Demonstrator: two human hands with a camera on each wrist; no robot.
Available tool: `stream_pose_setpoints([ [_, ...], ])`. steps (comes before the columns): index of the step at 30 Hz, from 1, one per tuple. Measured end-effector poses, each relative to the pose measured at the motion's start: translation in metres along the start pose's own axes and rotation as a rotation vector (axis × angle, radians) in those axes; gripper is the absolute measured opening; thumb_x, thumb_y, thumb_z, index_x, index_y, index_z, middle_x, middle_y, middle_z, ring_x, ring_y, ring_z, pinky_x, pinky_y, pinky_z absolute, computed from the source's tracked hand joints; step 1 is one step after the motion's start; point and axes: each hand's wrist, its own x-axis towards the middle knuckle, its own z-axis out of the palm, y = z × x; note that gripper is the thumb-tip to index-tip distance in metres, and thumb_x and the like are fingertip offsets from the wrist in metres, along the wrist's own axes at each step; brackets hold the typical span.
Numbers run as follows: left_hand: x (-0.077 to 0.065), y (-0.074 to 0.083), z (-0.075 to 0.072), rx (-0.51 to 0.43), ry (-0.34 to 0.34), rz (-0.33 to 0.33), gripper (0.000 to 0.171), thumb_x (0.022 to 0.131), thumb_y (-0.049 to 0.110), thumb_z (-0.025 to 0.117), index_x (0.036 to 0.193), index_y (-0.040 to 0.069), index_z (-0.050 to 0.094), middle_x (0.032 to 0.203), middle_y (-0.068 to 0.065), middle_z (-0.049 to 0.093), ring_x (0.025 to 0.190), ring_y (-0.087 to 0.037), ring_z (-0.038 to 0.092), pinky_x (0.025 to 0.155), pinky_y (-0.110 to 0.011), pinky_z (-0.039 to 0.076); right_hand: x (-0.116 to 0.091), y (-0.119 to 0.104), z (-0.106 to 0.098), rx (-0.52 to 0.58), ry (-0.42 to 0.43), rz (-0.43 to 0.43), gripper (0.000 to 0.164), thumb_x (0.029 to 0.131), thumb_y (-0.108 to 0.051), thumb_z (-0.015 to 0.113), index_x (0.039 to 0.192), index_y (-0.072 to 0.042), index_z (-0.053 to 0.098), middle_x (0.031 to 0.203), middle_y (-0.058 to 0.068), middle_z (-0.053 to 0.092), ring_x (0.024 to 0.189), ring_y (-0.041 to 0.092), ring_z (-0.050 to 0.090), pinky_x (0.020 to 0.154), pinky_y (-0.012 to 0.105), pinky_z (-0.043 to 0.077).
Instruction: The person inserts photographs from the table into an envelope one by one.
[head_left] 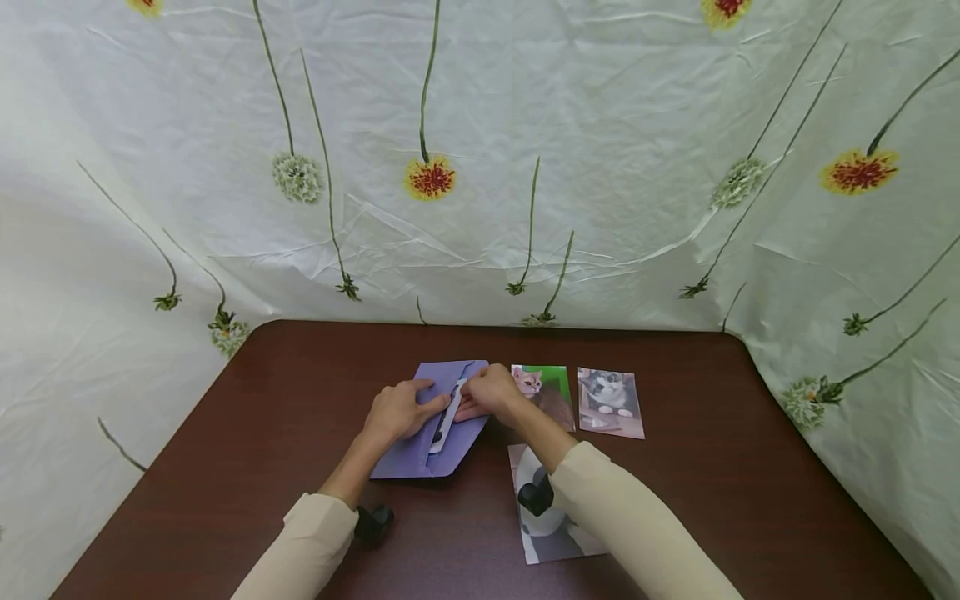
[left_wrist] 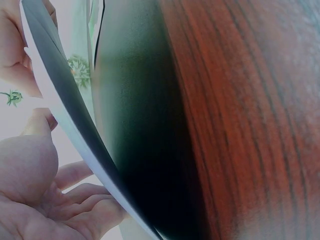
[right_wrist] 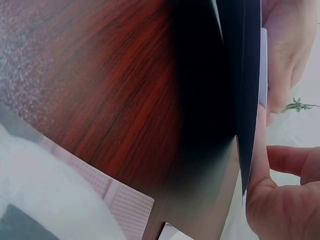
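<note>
A purple envelope lies on the table with its flap folded out to the right. A pale photo print sticks part-way out of its slit. My left hand rests on the envelope, thumb reaching to the photo's edge. My right hand lies over the flap side, its fingertips against the photo. Seen edge-on in the left wrist view, the envelope has my left hand spread along it. In the right wrist view, a straight finger of my right hand lies along the envelope.
To the right lie a photo of a cat on green and a photo of a grey-and-white cat. A larger cat print lies partly under my right forearm. A flowered cloth hangs behind the brown table.
</note>
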Motion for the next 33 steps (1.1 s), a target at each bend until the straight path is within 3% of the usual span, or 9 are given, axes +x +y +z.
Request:
stream_pose_setpoints([
  [9,0.0000,-0.0009,-0.0018,-0.005,0.003,0.010,0.060,0.097,0.048,0.063,0.141,0.007,0.061,0.141,-0.022,0.060,0.130,-0.046,0.056,0.103,-0.058,0.046,-0.0032,-0.0013,-0.0025,0.006,-0.113,0.020,0.021,0.094,0.007,0.053,0.104,0.021,0.065,0.070,0.018,0.068,0.059,0.022,0.072,0.069,0.035,0.062],
  [24,0.0012,-0.0018,-0.0008,-0.006,-0.003,-0.003,0.061,0.097,0.049,0.062,0.142,0.008,0.060,0.142,-0.023,0.059,0.131,-0.046,0.055,0.103,-0.059,0.046,-0.0029,0.0029,-0.0021,-0.011,-0.040,0.004,0.018,0.091,0.011,0.054,0.101,0.020,0.065,0.070,0.020,0.070,0.061,0.024,0.074,0.069,0.036,0.062],
  [33,0.0004,-0.0014,0.0002,-0.014,0.004,0.005,0.060,0.098,0.049,0.062,0.142,0.008,0.060,0.142,-0.023,0.059,0.130,-0.047,0.055,0.103,-0.060,0.046,-0.0035,0.0040,0.0024,-0.021,-0.026,0.002,0.017,0.091,0.011,0.055,0.101,0.018,0.067,0.078,0.027,0.073,0.068,0.030,0.076,0.071,0.037,0.062],
])
